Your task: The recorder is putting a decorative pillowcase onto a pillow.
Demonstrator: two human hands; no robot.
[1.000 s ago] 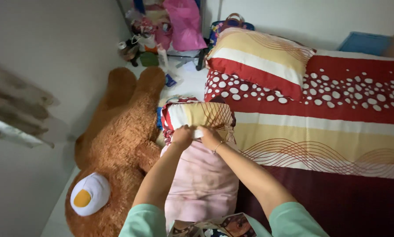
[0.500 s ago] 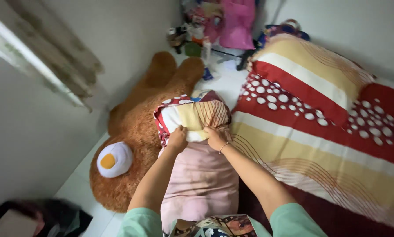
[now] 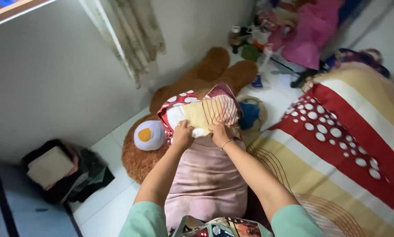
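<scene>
At frame centre, the left hand (image 3: 182,134) and right hand (image 3: 219,133) are seen closed in a pinch on the hem of a patterned pillowcase (image 3: 200,112); it is being drawn over a pink pillow (image 3: 208,180), a third covered; a further pull toward the body seems called for; a brown teddy bear (image 3: 192,87) lies behind.

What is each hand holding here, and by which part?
Both hands, left and right, grip the open edge of the patterned pillowcase, bunched over the top of the pink pillow.
</scene>
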